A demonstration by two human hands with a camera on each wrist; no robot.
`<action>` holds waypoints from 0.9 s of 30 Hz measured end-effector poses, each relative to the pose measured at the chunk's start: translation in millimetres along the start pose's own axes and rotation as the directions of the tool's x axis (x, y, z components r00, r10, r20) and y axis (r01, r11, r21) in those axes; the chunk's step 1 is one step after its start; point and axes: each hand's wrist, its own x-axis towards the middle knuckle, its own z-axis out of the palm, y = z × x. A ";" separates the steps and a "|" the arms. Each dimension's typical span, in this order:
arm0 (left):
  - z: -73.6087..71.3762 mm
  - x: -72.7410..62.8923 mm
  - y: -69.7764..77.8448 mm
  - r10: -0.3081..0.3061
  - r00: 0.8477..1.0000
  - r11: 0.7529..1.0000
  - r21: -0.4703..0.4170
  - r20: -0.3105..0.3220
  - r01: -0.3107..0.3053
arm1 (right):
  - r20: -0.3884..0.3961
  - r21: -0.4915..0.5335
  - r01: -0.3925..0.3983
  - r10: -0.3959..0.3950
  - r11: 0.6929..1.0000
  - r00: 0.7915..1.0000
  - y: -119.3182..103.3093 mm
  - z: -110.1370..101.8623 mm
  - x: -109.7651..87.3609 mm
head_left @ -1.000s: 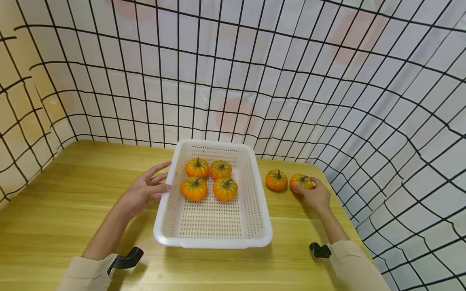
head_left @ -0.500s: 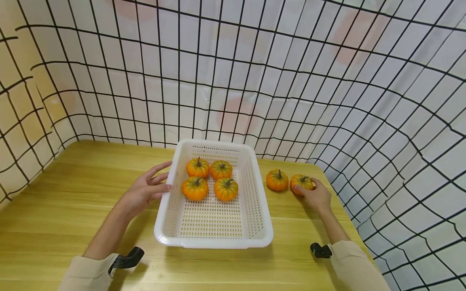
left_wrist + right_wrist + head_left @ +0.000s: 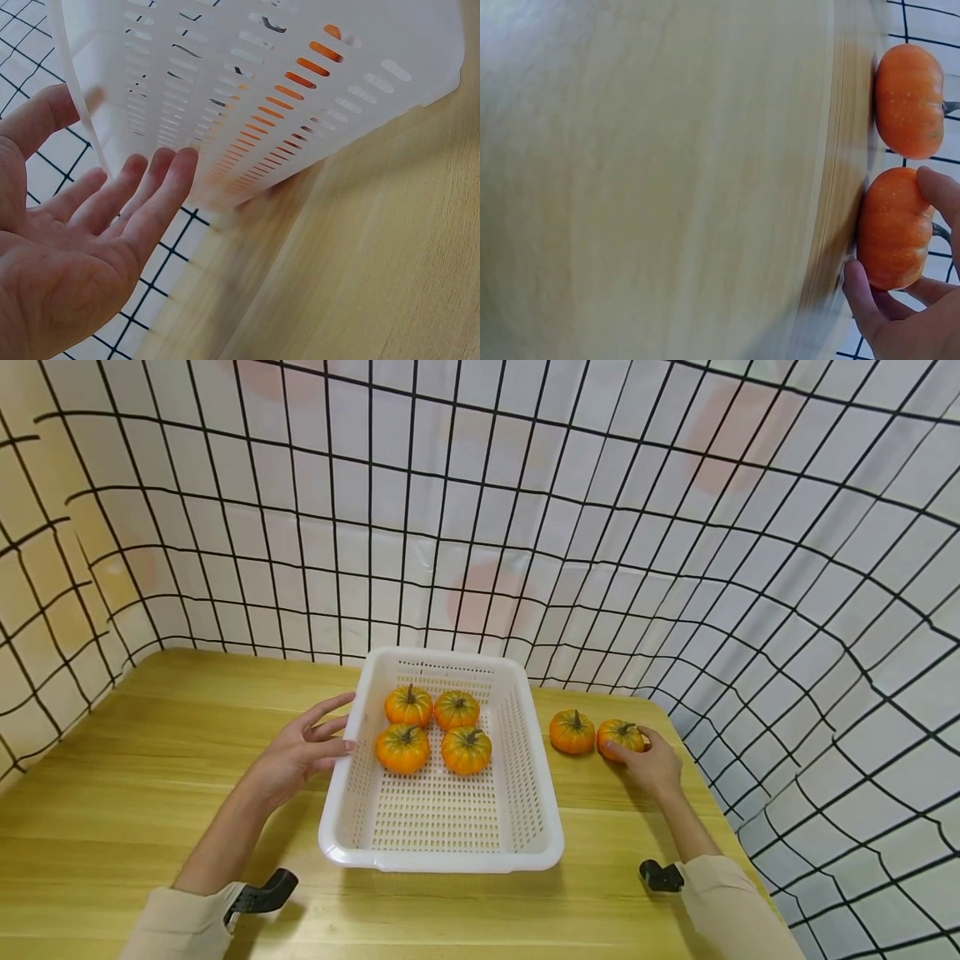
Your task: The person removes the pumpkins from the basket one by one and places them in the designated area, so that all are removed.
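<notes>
In the head view, a white perforated plastic basket (image 3: 442, 862) stands on the table with several small orange pumpkins (image 3: 402, 748) inside. My left hand (image 3: 292, 760) holds its left side, the thumb over the rim and the other fingers loosely against the outer wall; the left wrist view has this hand (image 3: 90, 232) close up. Right of the basket, my right hand (image 3: 654, 766) grips a small pumpkin (image 3: 619, 739) between thumb and fingers. That pumpkin (image 3: 895, 229) appears to rest on the tabletop. Just left of it sits another pumpkin (image 3: 572, 732), which no hand touches.
The wooden table (image 3: 150, 760) reaches left and in front of the basket. Black wire grid panels (image 3: 465, 527) over pale sheeting rise behind the table and along both sides. The right panel stands near the right hand and forearm.
The view has shifted very slightly. Both hands, the basket and the pumpkins hold the same places.
</notes>
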 end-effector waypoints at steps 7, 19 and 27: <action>-0.2 0.3 -0.7 0.004 1.000 1.000 0.006 -0.001 -0.004 | 0.008 -0.010 0.003 -0.003 1.000 1.000 0.3 -1.4 0.2; -0.1 0.0 -0.2 -0.001 1.000 1.000 0.003 0.000 0.001 | 0.011 -0.023 0.003 -0.003 1.000 1.000 -1.1 -2.8 -1.1; 0.7 -0.3 0.3 -0.005 1.000 1.000 0.003 -0.002 0.005 | 0.025 -0.014 0.001 0.000 1.000 1.000 -2.4 -3.1 -1.2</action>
